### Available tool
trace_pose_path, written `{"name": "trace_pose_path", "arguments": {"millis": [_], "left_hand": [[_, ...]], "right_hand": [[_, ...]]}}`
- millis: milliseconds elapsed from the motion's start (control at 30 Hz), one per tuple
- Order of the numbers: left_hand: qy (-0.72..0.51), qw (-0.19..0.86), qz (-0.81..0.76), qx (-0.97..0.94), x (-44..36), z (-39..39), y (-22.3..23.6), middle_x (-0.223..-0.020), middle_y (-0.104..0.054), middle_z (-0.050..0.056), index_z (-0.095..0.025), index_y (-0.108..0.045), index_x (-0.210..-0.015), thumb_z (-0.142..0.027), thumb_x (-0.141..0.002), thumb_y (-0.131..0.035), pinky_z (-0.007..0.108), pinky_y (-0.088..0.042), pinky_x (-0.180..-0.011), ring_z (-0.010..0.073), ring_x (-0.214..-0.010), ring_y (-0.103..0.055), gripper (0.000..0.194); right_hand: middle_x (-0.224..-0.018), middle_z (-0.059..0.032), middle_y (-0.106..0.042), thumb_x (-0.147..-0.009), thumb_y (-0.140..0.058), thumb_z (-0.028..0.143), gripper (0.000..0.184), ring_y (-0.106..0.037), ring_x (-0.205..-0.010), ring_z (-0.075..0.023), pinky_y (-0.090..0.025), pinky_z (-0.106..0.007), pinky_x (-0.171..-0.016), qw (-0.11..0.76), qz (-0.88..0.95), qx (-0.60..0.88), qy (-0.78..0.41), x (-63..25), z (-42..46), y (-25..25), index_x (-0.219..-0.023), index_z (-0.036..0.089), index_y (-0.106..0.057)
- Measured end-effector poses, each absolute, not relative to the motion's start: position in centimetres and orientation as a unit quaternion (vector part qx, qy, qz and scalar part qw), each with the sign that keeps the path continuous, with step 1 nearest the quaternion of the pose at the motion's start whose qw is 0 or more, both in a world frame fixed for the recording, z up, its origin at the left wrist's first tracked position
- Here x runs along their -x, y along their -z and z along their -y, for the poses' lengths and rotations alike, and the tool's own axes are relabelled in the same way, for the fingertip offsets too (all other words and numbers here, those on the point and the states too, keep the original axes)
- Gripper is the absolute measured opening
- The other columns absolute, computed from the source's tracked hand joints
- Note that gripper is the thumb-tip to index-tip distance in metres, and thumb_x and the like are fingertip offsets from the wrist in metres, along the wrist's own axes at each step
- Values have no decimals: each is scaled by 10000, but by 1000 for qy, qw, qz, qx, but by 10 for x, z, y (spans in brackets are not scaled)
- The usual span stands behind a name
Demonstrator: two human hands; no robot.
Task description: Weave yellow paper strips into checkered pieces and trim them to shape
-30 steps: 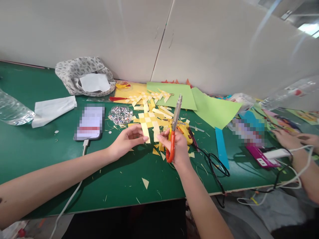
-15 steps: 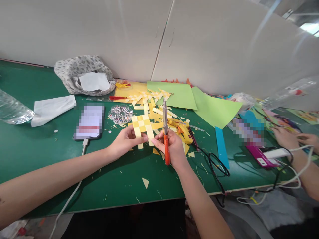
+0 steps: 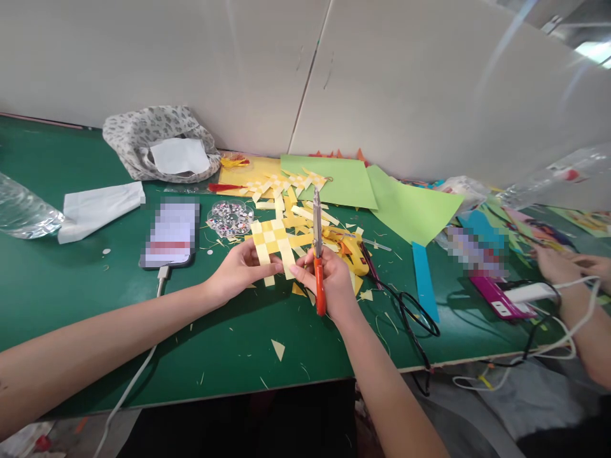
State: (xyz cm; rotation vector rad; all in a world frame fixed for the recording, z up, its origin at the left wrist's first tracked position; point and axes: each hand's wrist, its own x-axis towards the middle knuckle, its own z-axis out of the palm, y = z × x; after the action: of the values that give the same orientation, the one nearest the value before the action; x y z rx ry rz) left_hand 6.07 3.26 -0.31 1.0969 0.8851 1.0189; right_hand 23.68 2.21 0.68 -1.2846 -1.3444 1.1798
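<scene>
While the green tabletop runs beneath your hands, a yellow glue gun lies just beyond your right hand. That hand is wrapped around orange-handled scissors, blades pointing away from you, and pinches the woven yellow-and-cream paper strips. Your left hand clasps their other side, above the table. A triangular paper scrap lies nearer you.
</scene>
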Motion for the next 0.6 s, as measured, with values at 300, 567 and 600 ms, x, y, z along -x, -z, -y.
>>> {"name": "trace_pose_path", "arguments": {"millis": [300, 567, 600], "left_hand": [[-451, 654, -379, -474, -62, -32, 1, -788, -701, 31, -153, -592, -909, -178, -632, -742, 320, -507, -767, 167, -750, -654, 316], [-456, 645, -387, -476, -61, -32, 2, -838, -699, 41, -155, -593, -947, -199, -640, -741, 317, -498, -776, 173, -785, -648, 344], [-457, 643, -390, -475, -61, -32, 2, -866, -701, 48, -154, -595, -960, -208, -646, -740, 316, -496, -786, 177, -808, -648, 350]], "right_hand": [[-692, 43, -580, -580, -767, 286, 302, -476, -545, -97, -420, -245, -537, 453, 546, 520, -475, -237, -22, -6, -721, 214, -509], [-698, 41, -590, -578, -771, 292, 296, -483, -550, -98, -432, -244, -546, 447, 555, 523, -467, -237, -22, -8, -719, 214, -523], [-699, 40, -591, -577, -772, 293, 298, -484, -552, -99, -433, -245, -547, 447, 555, 522, -468, -237, -21, -8, -721, 214, -524]]}}
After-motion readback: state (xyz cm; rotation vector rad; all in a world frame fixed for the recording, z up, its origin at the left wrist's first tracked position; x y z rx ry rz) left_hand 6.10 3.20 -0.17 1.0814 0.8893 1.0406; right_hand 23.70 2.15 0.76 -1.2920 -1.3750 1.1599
